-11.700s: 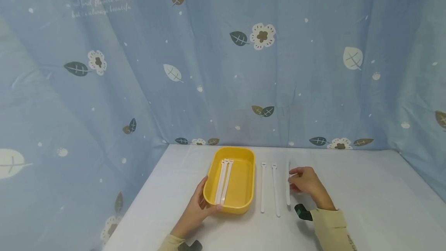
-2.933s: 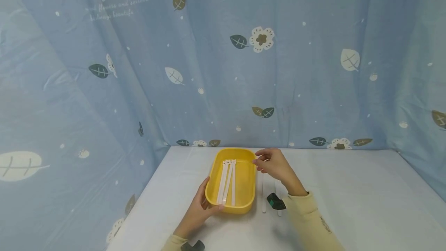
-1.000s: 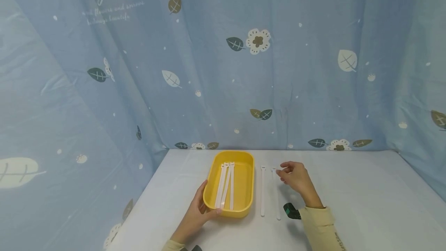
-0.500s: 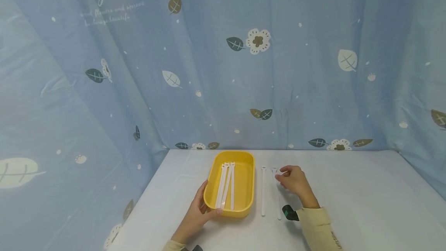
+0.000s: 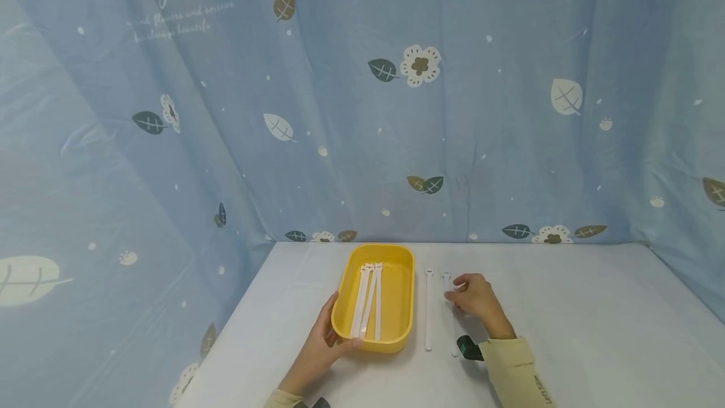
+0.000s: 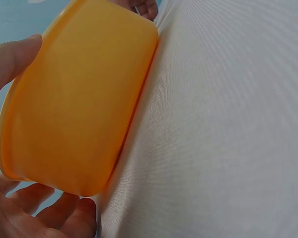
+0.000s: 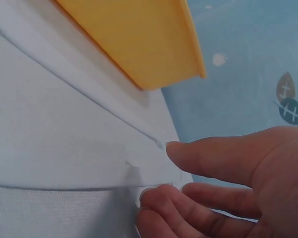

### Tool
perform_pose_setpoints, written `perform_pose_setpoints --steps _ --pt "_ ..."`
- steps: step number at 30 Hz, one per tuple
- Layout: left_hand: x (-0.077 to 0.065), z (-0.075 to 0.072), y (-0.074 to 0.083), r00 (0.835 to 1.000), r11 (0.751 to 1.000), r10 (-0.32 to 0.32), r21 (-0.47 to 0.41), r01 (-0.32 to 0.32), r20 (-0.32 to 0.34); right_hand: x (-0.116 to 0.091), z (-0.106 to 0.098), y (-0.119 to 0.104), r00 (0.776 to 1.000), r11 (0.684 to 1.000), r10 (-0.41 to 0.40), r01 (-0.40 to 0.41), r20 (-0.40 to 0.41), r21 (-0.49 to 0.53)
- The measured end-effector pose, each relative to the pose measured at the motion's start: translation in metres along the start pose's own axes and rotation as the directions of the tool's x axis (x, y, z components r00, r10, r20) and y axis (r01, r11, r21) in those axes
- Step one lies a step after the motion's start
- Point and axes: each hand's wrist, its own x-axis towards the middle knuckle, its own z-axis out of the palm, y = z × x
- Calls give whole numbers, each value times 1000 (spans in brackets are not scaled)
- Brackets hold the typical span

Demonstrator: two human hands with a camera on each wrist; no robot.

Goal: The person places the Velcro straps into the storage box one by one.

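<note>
The yellow tray stands on the table, and my left hand grips its near left corner, thumb on the rim and fingers along the outside wall. Several white cable ties lie lengthwise in its left half. To the right of the tray, two more lie on the table: a left cable tie and a right cable tie. My right hand is at the right one, partly covering its upper middle. In the right wrist view the thumb and fingers stand apart around that tie, not pinching it.
A white cloth covers the table. Behind and to the left hangs a blue curtain with leaf and flower prints. Dark wrist cameras sit at both sleeves.
A third tie that lay on the right earlier is in the tray. My right hand went from the tray's far right corner to the right tie, then slid slightly nearer along it. The left hand keeps its grip.
</note>
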Motion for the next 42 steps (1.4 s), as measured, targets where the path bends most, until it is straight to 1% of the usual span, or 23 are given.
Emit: perform_pose_setpoints --steps 3,6,13,22,26,30,33,42 --pt "0 0 0 1000 1000 1 4 -1 -1 0 2 -1 1000 999 25 -25 8 -22" --pt "0 0 1 1000 1000 0 0 0 -6 -1 3 -4 999 999 34 -33 16 -36" --pt "-2 -1 1 999 1000 -19 2 19 -29 -3 8 -5 1000 999 -4 5 17 -50" --pt "-1 0 0 999 1000 -23 12 23 -38 -6 13 -8 1000 997 4 -6 -16 -77" --pt "-1 0 0 999 1000 -22 9 22 -39 -6 13 -8 999 995 -18 15 -30 -101" --pt "0 1 1 999 1000 -15 3 15 -35 -7 14 -8 996 991 -73 66 -53 -120" --pt "0 1 2 999 1000 -12 0 12 -30 -8 14 -9 994 988 -92 84 -63 -132" --pt "-1 2 3 1000 1000 -8 -4 8 -20 -10 12 -10 999 989 -24 17 -42 -147"
